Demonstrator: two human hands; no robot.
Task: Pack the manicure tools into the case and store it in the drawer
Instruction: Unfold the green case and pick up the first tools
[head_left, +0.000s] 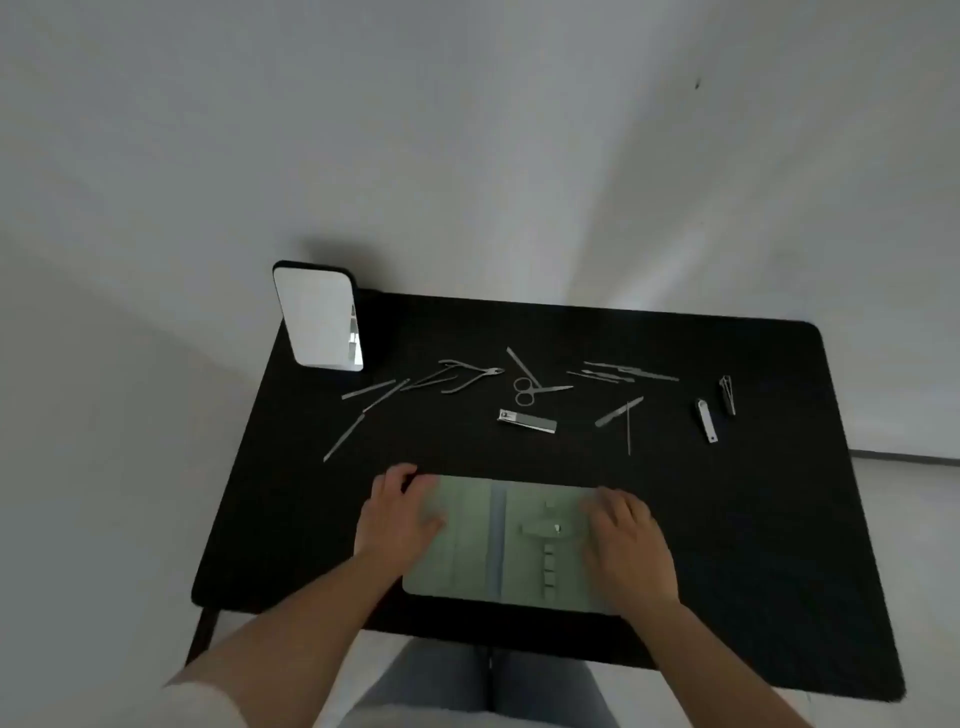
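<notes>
Black table, green case spread open, left hand and right hand flat, fingers loose, on its ends

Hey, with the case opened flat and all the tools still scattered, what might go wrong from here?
The thin tool near the table's left edge might get knocked off when reached for. The green case may slide once the left hand and right hand lift. Grabbing the scissors blindly risks a poke.

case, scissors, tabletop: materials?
Case: pale green, matte, likely faux leather or fabric; sewn-looking loops. Scissors: bare metal, probably steel; grey sheen. Tabletop: black, matte, no glare; material unclear.
</notes>
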